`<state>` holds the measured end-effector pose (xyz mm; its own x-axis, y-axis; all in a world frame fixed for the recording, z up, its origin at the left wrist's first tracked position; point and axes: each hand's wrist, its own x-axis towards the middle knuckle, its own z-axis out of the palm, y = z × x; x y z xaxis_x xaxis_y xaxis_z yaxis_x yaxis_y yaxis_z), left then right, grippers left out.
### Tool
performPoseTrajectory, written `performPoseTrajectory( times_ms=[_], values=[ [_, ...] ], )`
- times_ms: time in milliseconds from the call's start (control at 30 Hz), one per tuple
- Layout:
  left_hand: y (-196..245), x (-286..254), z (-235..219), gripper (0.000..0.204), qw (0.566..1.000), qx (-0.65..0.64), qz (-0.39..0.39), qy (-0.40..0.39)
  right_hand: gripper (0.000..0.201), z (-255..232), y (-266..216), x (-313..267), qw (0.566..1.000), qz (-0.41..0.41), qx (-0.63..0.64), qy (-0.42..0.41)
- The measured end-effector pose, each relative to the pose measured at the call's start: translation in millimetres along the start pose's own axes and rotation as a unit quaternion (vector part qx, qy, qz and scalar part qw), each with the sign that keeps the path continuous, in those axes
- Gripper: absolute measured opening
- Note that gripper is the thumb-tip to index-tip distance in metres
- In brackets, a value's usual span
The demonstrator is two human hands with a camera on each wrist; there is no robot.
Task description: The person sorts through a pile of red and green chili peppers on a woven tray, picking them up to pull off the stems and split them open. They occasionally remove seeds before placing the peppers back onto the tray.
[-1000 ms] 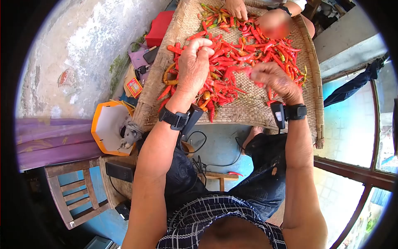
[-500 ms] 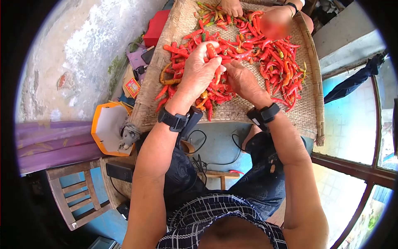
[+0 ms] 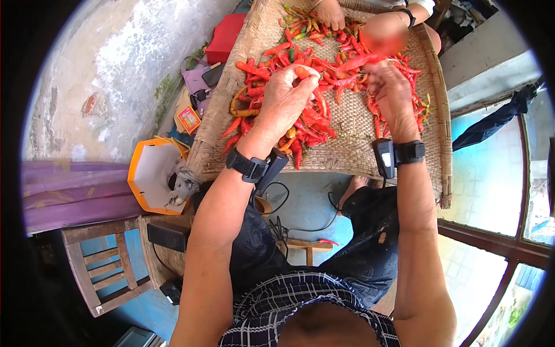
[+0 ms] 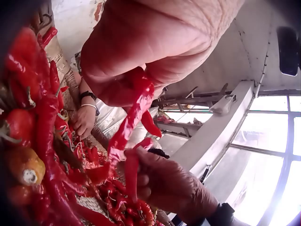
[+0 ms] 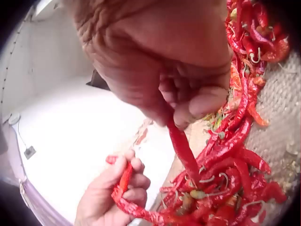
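Note:
My left hand [image 3: 286, 98] holds red chili peppers over the left pile on a woven tray [image 3: 352, 153]. In the left wrist view, one glossy chili pepper [image 4: 131, 122] hangs down from its curled fingers. My right hand [image 3: 393, 95] is over the right-hand pile, slightly blurred. Between its thumb and fingers it pinches a single red chili pepper [image 5: 183, 150], which points down at the heap in the right wrist view. Loose red chili peppers [image 3: 312, 124] lie below the left hand, with a few orange ones among them.
Across the tray, another person's hand [image 3: 330, 14] touches greenish chili peppers, and their other hand is blurred. Left of the tray are a red box [image 3: 224, 39], a phone [image 3: 213, 75] and an orange-edged container [image 3: 151, 179]. Cables [image 3: 283, 225] lie on the floor.
Half a second ago my right hand met the left one over the left pile; now it is off to the right with a chili pepper. The left hand has shifted slightly right.

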<state>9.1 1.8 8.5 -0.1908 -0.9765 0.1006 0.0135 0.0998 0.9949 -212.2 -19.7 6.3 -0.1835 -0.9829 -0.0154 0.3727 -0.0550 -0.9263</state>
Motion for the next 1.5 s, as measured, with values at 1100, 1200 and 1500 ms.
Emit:
performPoseTrajectory(
  times_ms=[1100,1200,1500],
  values=[
    [0,-2,0,0.03,0.998,0.022,-0.004,-0.058,0.028,34,16,-48,0.876,-0.067,-0.373,-0.298],
    [1,-3,3,0.029,0.998,0.012,-0.011,-0.058,0.023,30,19,-43,0.858,-0.026,-0.387,-0.337],
    [5,0,-12,0.028,0.996,0.084,0.033,0.026,0.019,-1,-3,-4,0.995,0.024,-0.07,-0.063]
  ],
)
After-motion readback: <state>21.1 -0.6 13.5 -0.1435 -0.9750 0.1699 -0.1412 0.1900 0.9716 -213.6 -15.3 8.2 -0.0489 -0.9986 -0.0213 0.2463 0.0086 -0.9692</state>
